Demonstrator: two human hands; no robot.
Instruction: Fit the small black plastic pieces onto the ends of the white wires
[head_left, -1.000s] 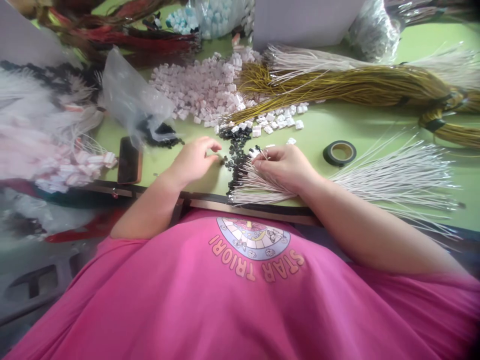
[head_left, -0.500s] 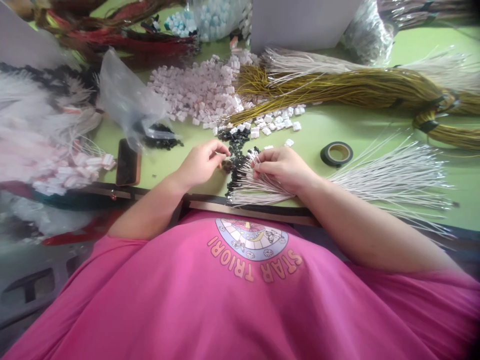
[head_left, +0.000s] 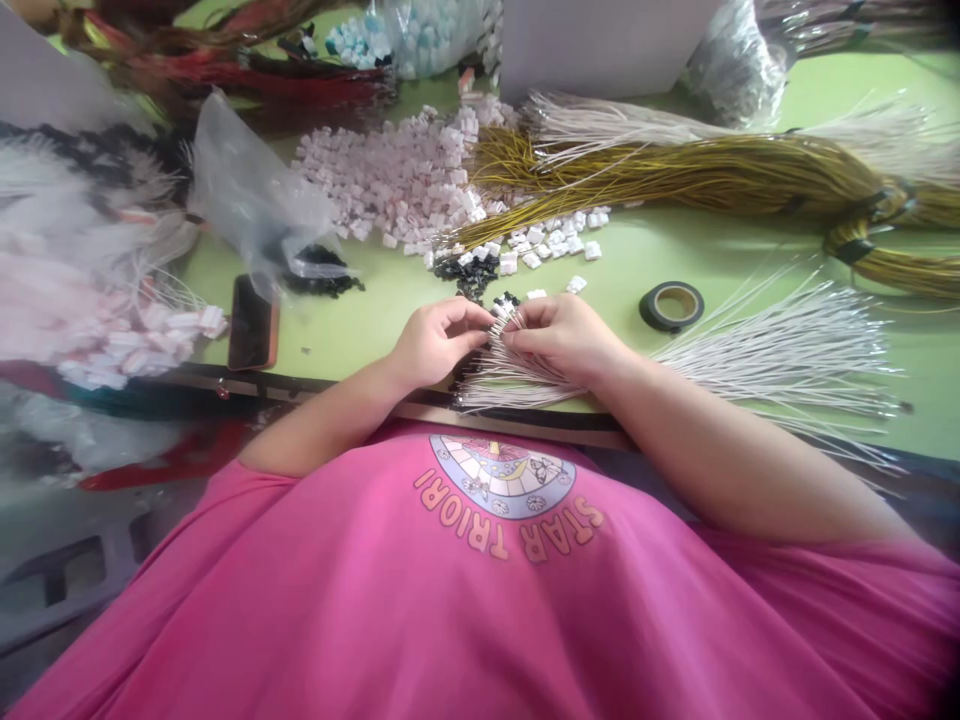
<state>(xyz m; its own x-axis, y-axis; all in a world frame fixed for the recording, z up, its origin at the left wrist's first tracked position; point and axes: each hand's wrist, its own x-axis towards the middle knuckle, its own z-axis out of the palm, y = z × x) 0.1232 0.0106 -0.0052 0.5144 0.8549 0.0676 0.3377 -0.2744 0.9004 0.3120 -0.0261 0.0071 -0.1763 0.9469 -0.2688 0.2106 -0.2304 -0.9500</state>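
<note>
A fan of white wires (head_left: 787,350) lies on the green table, running under my right hand (head_left: 566,338). That hand is closed, thumb and fingertips pinching wire near the ends. My left hand (head_left: 442,342) is pinched too, its fingertips meeting the wire ends close to my right fingertips. Whatever sits between the left fingertips is too small to make out. Black connector pieces (head_left: 466,275) lie in a small heap just beyond my hands, and more black pieces show at the wire ends, partly hidden by my left hand.
White connectors (head_left: 397,185) are heaped farther back. A bundle of yellow wires (head_left: 712,180) crosses the back right. Black tape (head_left: 672,305) lies right of my hands. Leftward are a phone (head_left: 253,322), a clear plastic bag (head_left: 251,190) and a pile of white wires with connectors (head_left: 135,340).
My left hand has moved right, from over the small black pieces to the wire ends at my right fingertips. My right hand has stayed nearly in place, still pinching wire.
</note>
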